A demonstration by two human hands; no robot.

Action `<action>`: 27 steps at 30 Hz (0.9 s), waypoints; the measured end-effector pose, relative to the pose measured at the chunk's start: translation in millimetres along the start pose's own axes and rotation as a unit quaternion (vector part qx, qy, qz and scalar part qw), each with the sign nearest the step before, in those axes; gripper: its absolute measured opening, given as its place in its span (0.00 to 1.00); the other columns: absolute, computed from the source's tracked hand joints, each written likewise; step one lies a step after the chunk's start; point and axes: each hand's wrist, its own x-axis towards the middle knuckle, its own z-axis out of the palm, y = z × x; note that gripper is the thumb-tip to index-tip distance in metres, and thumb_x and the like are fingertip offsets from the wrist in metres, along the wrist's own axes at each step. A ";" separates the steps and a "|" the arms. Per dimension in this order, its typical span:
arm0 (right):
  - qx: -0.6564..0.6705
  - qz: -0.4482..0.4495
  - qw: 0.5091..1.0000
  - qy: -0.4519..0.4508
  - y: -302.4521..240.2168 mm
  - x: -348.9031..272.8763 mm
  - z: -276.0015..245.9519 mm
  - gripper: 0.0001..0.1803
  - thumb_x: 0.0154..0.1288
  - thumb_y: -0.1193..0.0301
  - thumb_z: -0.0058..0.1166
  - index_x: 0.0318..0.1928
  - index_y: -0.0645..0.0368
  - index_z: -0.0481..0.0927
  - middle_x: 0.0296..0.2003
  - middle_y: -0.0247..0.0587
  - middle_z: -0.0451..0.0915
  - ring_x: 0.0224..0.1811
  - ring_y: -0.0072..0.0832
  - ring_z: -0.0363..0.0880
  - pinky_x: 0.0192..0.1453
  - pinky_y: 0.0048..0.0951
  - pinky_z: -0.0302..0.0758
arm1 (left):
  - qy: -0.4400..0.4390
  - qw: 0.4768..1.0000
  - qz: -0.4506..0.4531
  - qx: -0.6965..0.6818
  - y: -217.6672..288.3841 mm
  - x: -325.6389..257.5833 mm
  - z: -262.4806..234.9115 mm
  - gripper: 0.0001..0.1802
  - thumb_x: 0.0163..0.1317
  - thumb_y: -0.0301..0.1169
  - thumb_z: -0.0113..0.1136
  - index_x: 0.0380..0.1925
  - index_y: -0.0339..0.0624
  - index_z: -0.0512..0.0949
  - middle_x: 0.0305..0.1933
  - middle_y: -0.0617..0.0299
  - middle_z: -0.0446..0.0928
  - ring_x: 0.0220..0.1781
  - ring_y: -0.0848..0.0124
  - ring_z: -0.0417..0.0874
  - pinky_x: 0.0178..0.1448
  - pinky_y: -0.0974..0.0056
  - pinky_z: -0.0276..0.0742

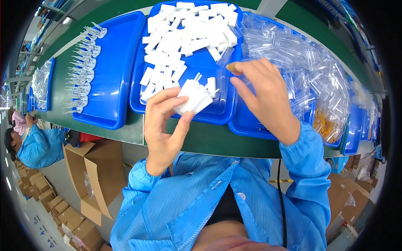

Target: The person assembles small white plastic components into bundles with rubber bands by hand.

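White blocks (195, 98), a few thin prongs poking up, sit pinched between thumb and fingers of the left hand (162, 134), over the middle blue tray (194, 65). Right hand (268, 90) has thumb and forefinger apart, nothing clearly held, just beside a clear sleeve (225, 56). Step looks like piece handling; next move likely calls for a steady left pinch, light right fingers. Blocks look hard, smooth, boxy; sleeve thin, glossy. Table (209, 134) is green.
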 end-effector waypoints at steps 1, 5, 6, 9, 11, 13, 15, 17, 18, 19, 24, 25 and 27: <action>-0.093 -0.020 0.995 -0.035 -0.9 5.5 3.8 0.16 0.57 0.71 0.66 0.47 0.58 0.81 0.38 0.40 0.82 0.41 0.38 0.77 0.47 0.38 0.71 | 0.002 1.000 0.000 0.000 0.3 0.2 -3.9 0.18 0.56 0.18 0.69 0.47 0.36 0.80 0.58 0.51 0.73 0.58 0.61 0.78 0.53 0.64 0.80; -0.256 -0.052 0.956 -0.129 -6.3 17.9 32.1 0.17 0.54 0.68 0.69 0.43 0.54 0.78 0.33 0.36 0.80 0.40 0.34 0.77 0.46 0.37 0.68 | -0.040 0.968 0.094 0.229 1.6 1.3 -19.1 0.18 0.55 0.18 0.68 0.47 0.41 0.81 0.57 0.52 0.74 0.55 0.58 0.79 0.52 0.60 0.80; -0.293 -0.055 0.941 -0.162 -9.4 20.0 38.2 0.18 0.54 0.68 0.69 0.44 0.54 0.77 0.32 0.37 0.80 0.41 0.34 0.77 0.46 0.37 0.68 | -0.055 0.949 0.129 0.284 2.6 0.1 -22.2 0.18 0.55 0.18 0.68 0.47 0.43 0.82 0.56 0.53 0.75 0.54 0.57 0.80 0.52 0.59 0.80; -0.307 -0.060 0.930 -0.192 -21.0 27.2 42.0 0.18 0.54 0.71 0.65 0.45 0.54 0.75 0.31 0.38 0.79 0.39 0.34 0.79 0.44 0.37 0.69 | -0.087 0.947 0.083 0.299 5.5 -5.0 -26.1 0.18 0.54 0.19 0.69 0.46 0.44 0.82 0.56 0.53 0.75 0.52 0.56 0.81 0.50 0.59 0.80; -0.314 -0.062 0.923 -0.211 -24.0 29.4 46.0 0.18 0.54 0.73 0.63 0.46 0.55 0.76 0.32 0.38 0.79 0.37 0.35 0.80 0.43 0.37 0.70 | -0.085 0.942 0.083 0.313 6.5 -6.0 -27.9 0.18 0.54 0.20 0.69 0.46 0.44 0.82 0.56 0.53 0.75 0.51 0.56 0.81 0.50 0.58 0.80; -0.292 -0.087 0.938 -0.164 -20.8 27.7 48.8 0.22 0.54 0.75 0.60 0.51 0.55 0.76 0.32 0.40 0.79 0.35 0.35 0.81 0.42 0.37 0.72 | -0.085 0.939 0.085 0.322 6.1 -5.0 -28.5 0.17 0.54 0.21 0.69 0.45 0.45 0.82 0.56 0.53 0.75 0.50 0.55 0.81 0.49 0.58 0.80; -0.254 -0.094 0.951 -0.147 -16.7 25.6 49.4 0.20 0.53 0.74 0.62 0.49 0.56 0.76 0.31 0.41 0.79 0.35 0.37 0.81 0.40 0.38 0.73 | -0.105 0.928 0.111 0.339 5.9 -3.8 -29.3 0.18 0.52 0.23 0.71 0.45 0.44 0.82 0.57 0.53 0.75 0.50 0.54 0.81 0.49 0.58 0.80; -0.215 -0.100 0.963 -0.130 -13.6 23.2 48.1 0.19 0.52 0.74 0.64 0.47 0.57 0.76 0.30 0.41 0.79 0.36 0.38 0.82 0.39 0.38 0.75 | -0.116 0.922 0.108 0.354 9.5 -1.8 -24.7 0.18 0.52 0.23 0.72 0.44 0.44 0.82 0.58 0.53 0.75 0.52 0.54 0.81 0.50 0.58 0.80; -0.170 -0.076 0.975 -0.120 -13.6 21.4 47.4 0.20 0.53 0.74 0.64 0.48 0.58 0.76 0.31 0.43 0.80 0.36 0.40 0.82 0.39 0.39 0.76 | -0.130 0.914 0.106 0.370 11.4 -0.4 -23.0 0.17 0.52 0.23 0.72 0.44 0.43 0.83 0.59 0.53 0.75 0.54 0.55 0.80 0.52 0.58 0.79; -0.125 -0.052 0.985 -0.109 -13.6 19.2 46.5 0.20 0.53 0.74 0.63 0.49 0.59 0.76 0.32 0.45 0.80 0.36 0.42 0.82 0.39 0.40 0.77 | -0.130 0.914 0.105 0.370 11.8 2.0 -22.0 0.17 0.52 0.23 0.72 0.44 0.43 0.83 0.59 0.53 0.75 0.54 0.55 0.80 0.52 0.58 0.79; 0.134 0.116 0.979 -0.104 -22.5 16.4 15.2 0.18 0.59 0.78 0.60 0.51 0.62 0.75 0.37 0.44 0.83 0.38 0.34 0.85 0.43 0.31 0.79 | -0.144 0.909 0.123 0.371 9.0 13.9 -21.8 0.18 0.53 0.21 0.70 0.46 0.43 0.81 0.57 0.52 0.76 0.51 0.53 0.81 0.49 0.59 0.80; 0.218 0.161 0.959 -0.088 -23.7 14.1 8.7 0.17 0.62 0.78 0.58 0.52 0.62 0.74 0.39 0.45 0.84 0.40 0.30 0.85 0.45 0.29 0.80 | -0.147 0.909 0.126 0.369 10.6 15.1 -22.6 0.18 0.53 0.21 0.70 0.46 0.43 0.81 0.57 0.52 0.76 0.51 0.53 0.81 0.49 0.59 0.80; 0.318 0.198 0.927 -0.021 -27.7 7.1 -0.8 0.17 0.65 0.78 0.57 0.54 0.63 0.72 0.40 0.45 0.84 0.42 0.28 0.85 0.48 0.28 0.80 | -0.133 0.956 0.100 0.241 16.8 13.3 -22.8 0.19 0.55 0.18 0.69 0.48 0.39 0.81 0.60 0.51 0.74 0.55 0.57 0.82 0.52 0.61 0.82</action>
